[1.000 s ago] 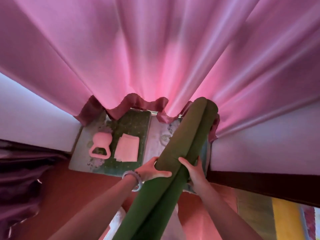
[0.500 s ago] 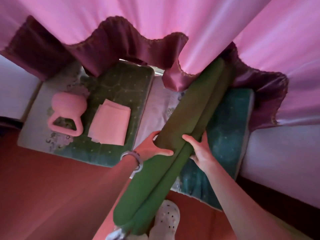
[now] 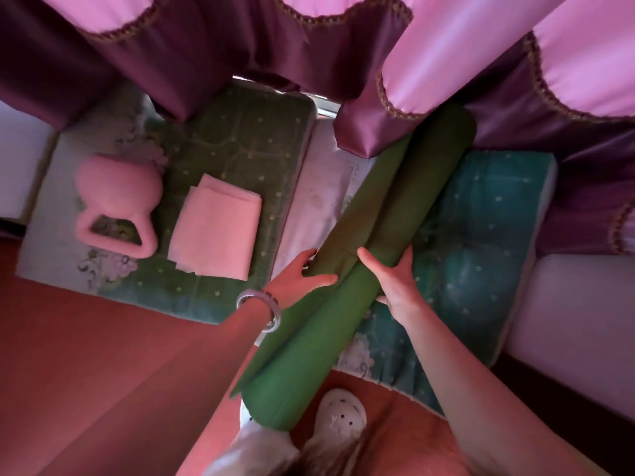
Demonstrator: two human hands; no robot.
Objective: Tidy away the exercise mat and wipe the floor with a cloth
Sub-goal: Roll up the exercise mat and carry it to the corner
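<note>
By the white shoe (image 3: 340, 417) hung the near end of the mat (image 3: 395, 207), a soft, matt green roll folded into two thick tubes. Within the last second it had sunk toward the teal cushion (image 3: 481, 218), so stowing looked nearly done and wiping not begun. The left hand (image 3: 295, 276) and right hand (image 3: 395, 280) gripped its middle, fingers (image 3: 304, 261) curled round it. Left, on the quilted green cushion (image 3: 240, 132), lay the folded pink cloth (image 3: 216, 228) and a smooth pink kettlebell (image 3: 117, 204). Farthest, the mat's tip met the satin curtain (image 3: 446, 46).
</note>
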